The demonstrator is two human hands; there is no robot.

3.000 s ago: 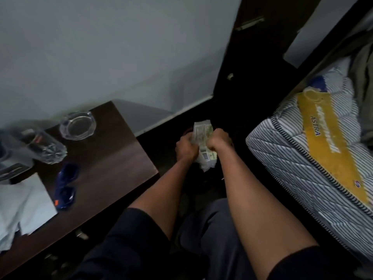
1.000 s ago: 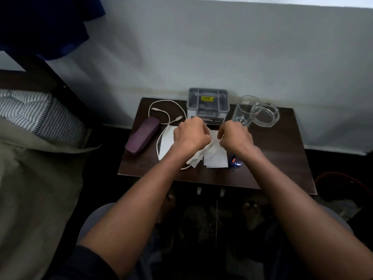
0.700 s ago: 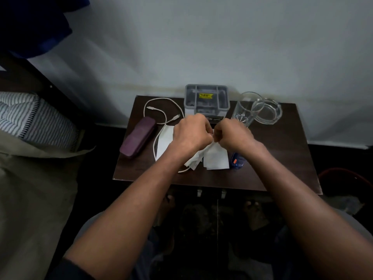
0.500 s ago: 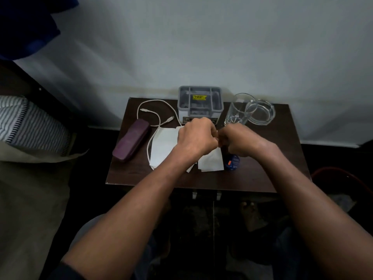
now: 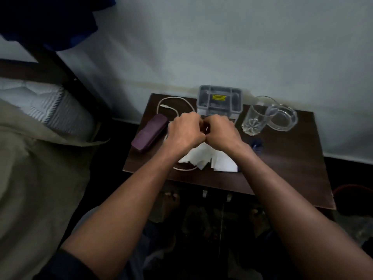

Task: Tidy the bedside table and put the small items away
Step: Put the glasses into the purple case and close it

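Both hands meet knuckle to knuckle over the middle of the worktop (image 5: 286, 158), the left hand (image 5: 184, 132) and right hand (image 5: 223, 132) each curled tight. Their fingers face away, so I cannot tell what they pinch; a sliver of white shows in the gap between them, and white paper (image 5: 203, 156) spreads from under both wrists toward the front edge. Whether the hands grip that paper itself is hidden by the backs of the hands.

The front of the grey box (image 5: 219, 101) is covered by the knuckles; only its top tray with a yellow label shows, at the wall. A white cable (image 5: 173, 102) loops out at the back left, vanishes under the left hand and shows again as a curve below the paper. A small blue thing (image 5: 256, 145) just right of the right wrist is too dim to make out.

Left of the hands lies a purple case (image 5: 150, 133), slanted. On the right stands a glass (image 5: 255, 118), with a clear ashtray (image 5: 282, 120) touching or just behind it. A bed (image 5: 36, 158) fills the left, and bare feet show below the worktop in the dark.
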